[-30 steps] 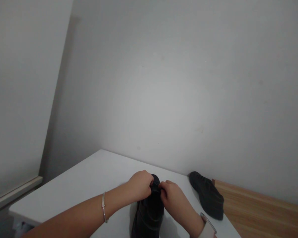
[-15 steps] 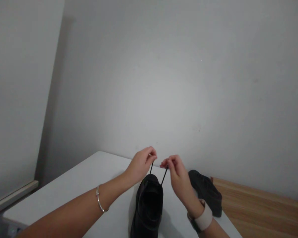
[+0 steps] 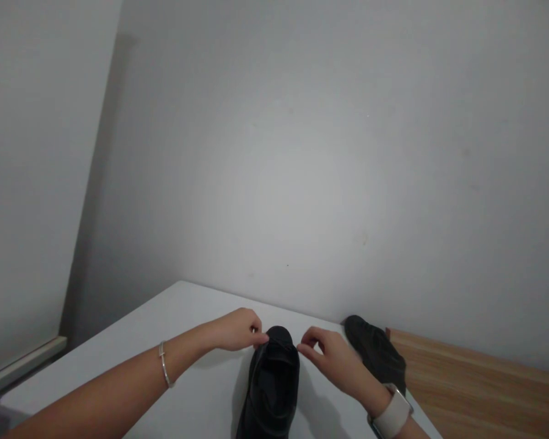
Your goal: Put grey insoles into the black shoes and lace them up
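A black lace-up shoe [image 3: 269,390] stands on the white table [image 3: 165,329], its toe pointing away from me. My left hand [image 3: 238,330] is pinched at the shoe's left side near the toe, holding a thin black lace end. My right hand [image 3: 329,356] is pinched at the shoe's right side on the other lace end. The lace lies taut across the top of the shoe between the two hands. A silver bracelet is on my left wrist and a watch with a pale strap on my right wrist.
A second black shoe [image 3: 377,353] lies to the right, by the wall, where the white table meets a wooden surface [image 3: 485,390]. A grey wall rises close behind the table. The table's left edge drops off beside another wall.
Half a second ago both hands held the lace ends raised above the shoe. They have since come down and apart to the shoe's sides, drawing the lace flat.
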{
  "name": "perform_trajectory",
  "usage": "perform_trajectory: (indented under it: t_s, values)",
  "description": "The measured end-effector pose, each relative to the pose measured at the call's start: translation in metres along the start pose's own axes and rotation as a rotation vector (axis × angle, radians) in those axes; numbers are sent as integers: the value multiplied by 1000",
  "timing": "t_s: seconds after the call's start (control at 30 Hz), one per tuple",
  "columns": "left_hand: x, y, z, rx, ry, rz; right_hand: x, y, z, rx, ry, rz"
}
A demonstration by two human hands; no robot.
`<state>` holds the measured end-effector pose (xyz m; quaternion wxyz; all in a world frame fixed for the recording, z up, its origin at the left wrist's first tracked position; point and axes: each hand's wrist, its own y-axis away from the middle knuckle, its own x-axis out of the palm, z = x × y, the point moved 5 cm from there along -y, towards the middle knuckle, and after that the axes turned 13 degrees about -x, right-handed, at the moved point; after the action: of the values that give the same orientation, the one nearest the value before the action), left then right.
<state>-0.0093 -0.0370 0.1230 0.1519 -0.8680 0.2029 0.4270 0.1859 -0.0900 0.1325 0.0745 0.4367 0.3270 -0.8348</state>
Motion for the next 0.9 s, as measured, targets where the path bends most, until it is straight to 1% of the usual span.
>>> perform_trajectory:
  t_s: [0.03, 0.07, 0.1, 0.2, 0.3, 0.4, 0.53, 0.63, 0.73, 0.8, 0.9]
  values:
    - [4, 1, 0, 11, 34, 54, 6, 2, -2, 35, -44, 59]
    - [8, 2, 0, 13, 89, 91, 10, 3, -4, 70, -99, 84]
    - [11, 3, 0, 0, 157, 109, 14, 4, -6, 107, -161, 83]
    - [21, 4, 3, -88, 386, 169, 25, 8, -11, 223, -413, 15]
    - [33, 6, 6, -184, 625, 316, 34, 13, -10, 319, -719, -10]
    - [38, 6, 8, -231, 835, 448, 36, 16, -8, 341, -898, -37]
    - [36, 5, 10, -215, 998, 503, 35, 18, -11, 343, -1036, -56]
    - [34, 7, 12, -187, 1097, 508, 36, 19, -14, 343, -1095, -59]
    - [35, 11, 13, -183, 1104, 480, 36, 18, -15, 334, -1054, -49]
    - [33, 12, 15, -205, 1014, 403, 34, 17, -14, 324, -947, -9]
    - [24, 14, 12, -197, 840, 250, 23, 11, -10, 277, -685, 28]
